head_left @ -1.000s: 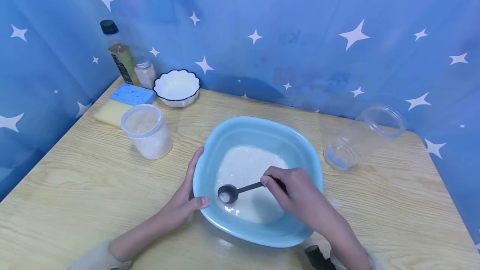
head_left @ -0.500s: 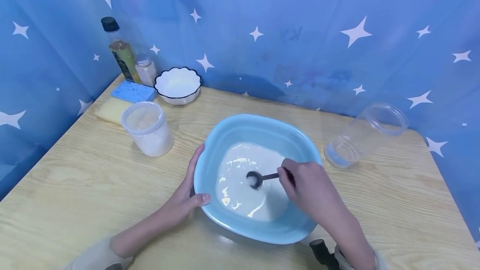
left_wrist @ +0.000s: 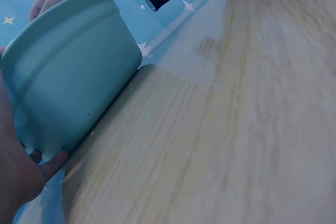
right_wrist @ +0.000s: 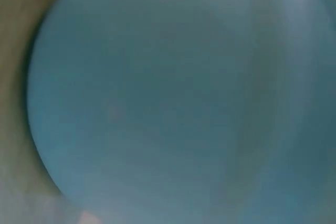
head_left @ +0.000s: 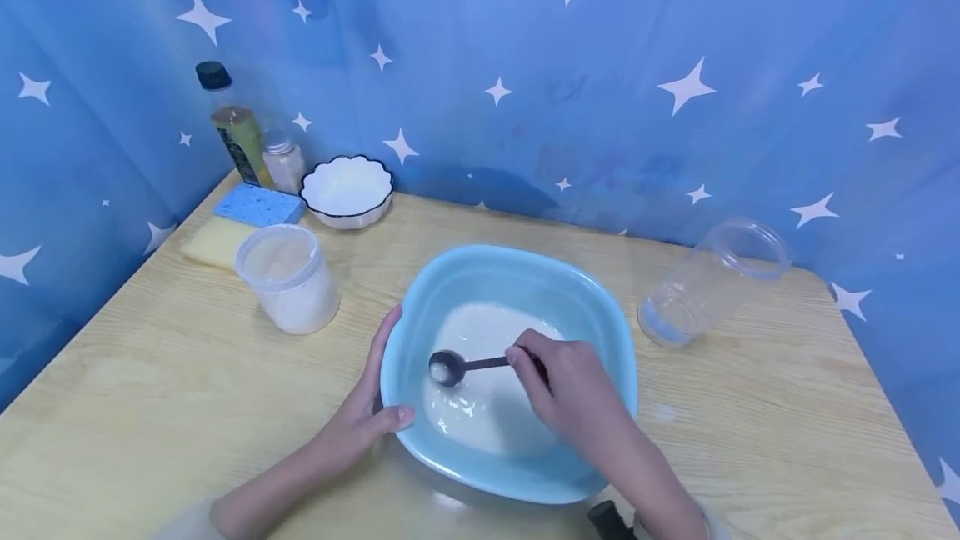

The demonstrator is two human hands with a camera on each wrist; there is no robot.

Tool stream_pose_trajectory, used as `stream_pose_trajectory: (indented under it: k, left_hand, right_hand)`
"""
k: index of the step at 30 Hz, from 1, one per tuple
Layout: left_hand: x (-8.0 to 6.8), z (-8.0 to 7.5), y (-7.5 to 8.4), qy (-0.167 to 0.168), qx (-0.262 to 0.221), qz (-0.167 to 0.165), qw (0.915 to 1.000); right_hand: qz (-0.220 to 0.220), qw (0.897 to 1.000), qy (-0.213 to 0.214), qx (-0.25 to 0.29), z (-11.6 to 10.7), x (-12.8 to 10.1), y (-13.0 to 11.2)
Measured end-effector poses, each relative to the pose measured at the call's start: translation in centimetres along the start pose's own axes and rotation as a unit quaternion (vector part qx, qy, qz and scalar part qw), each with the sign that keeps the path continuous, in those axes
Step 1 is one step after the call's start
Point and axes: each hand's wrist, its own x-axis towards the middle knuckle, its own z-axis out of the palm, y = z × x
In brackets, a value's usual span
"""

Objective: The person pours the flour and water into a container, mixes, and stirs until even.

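Left hand: grips the near-left rim of the light blue plastic basin, thumb hooked over the edge.
Right hand: pinches the handle of a small dark measuring spoon.
Spoon position: bowl over the white liquid, left of the right hand.
Basin position: middle of the pale wooden worktop, between both hands.
Technique: probably best stirred with low strokes, holding the basin firm to prevent splashing.

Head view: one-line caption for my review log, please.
Left hand holds a blue basin while the right hand holds a spoon over white liquid.
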Motion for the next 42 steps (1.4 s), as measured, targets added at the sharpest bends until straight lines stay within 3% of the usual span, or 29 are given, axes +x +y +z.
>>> stream_pose_trajectory:
  k: [7,11,17,24,27,32,42]
  left_hand:
    - [-0.4,0.5,-0.1,0.007,-0.005,-0.008,0.9999]
    - [-0.4,0.5,0.1,0.015,0.008,-0.015,0.9997]
    - [-0.2,0.2,0.2,0.017,0.017,-0.013,0.9996]
    - [-0.4,0.1,0.0,0.013,0.007,-0.011,0.9998]
    - [-0.5,0.2,0.0,0.009,-0.009,-0.012,0.9999]
    - [-0.8,0.3,0.0,0.003,-0.017,-0.017,0.9997]
    - [-0.4,0.3,0.1,0.005,-0.007,-0.015,0.9999]
  right_hand:
    - [0.015,0.997,-0.020,-0.067,1.6,-0.6,-0.5]
    - [0.021,0.996,-0.011,-0.082,1.5,-0.5,-0.5]
    - [0.058,0.994,-0.008,-0.092,0.4,-0.1,0.1]
    - [0.106,0.988,-0.061,-0.094,-2.5,-0.4,1.0]
    - [0.103,0.987,-0.091,-0.087,-3.6,-0.8,1.3]
    - [0.062,0.989,-0.124,-0.058,-4.1,-1.3,1.6]
    - [0.091,0.990,-0.056,-0.093,-5.3,-1.1,2.4]
